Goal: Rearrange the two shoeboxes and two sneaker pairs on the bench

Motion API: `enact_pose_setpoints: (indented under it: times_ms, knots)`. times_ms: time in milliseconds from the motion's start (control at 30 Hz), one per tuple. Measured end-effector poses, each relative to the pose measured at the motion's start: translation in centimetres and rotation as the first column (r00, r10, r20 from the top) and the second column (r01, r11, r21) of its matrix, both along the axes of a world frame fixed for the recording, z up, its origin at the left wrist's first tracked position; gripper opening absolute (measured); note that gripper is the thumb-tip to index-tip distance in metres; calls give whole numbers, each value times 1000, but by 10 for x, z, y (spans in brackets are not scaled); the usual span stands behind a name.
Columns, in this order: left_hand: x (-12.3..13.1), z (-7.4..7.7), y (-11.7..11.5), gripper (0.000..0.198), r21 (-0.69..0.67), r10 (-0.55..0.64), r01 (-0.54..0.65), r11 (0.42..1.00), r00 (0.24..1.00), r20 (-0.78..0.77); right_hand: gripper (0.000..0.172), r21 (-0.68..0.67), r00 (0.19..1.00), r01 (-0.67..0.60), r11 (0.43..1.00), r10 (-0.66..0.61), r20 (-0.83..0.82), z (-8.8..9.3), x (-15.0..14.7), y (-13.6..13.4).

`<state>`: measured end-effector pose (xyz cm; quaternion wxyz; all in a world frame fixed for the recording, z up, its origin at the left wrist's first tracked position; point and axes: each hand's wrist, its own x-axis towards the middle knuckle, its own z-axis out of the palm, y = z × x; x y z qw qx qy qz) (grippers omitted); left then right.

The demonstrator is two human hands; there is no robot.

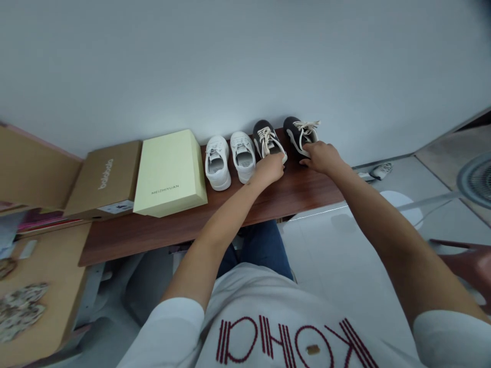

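Observation:
Two dark sneakers with cream laces stand side by side at the far right of a brown wooden table, toes toward the wall. My left hand is closed on the heel of the left dark sneaker. My right hand grips the heel of the right dark sneaker. Both arms reach forward over the table. A pair of white sneakers stands just left of the dark pair.
A pale yellow shoebox and a brown cardboard shoebox lie left of the shoes. A lighter wooden surface with patterned items is at lower left. A fan and a white power strip are on the floor at right.

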<state>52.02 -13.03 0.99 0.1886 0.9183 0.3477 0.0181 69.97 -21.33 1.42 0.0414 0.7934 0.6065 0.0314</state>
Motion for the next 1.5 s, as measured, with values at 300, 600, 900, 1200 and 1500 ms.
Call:
enact_pose_setpoints:
  times_ms: [300,600,900,1200,1500]
  knots:
    - [15,-9,1,30,-29,-40,37,999,995,-88,33,-48,997,-50,998,53,65,-9,-14,14]
    - [29,-8,7,31,-54,-31,27,998,997,-67,34,-45,999,-50,998,51,16,-11,-12,23]
    - [37,-8,13,34,-37,-29,26,999,997,-76,34,-60,999,-45,997,46,19,-14,-14,26]
    - [16,15,11,34,81,2,-15,997,987,162,33,280,996,-70,957,84,-35,23,-33,24]
    - [-60,48,0,36,97,104,-171,980,868,486,31,525,961,-149,838,248,-122,53,-88,5]
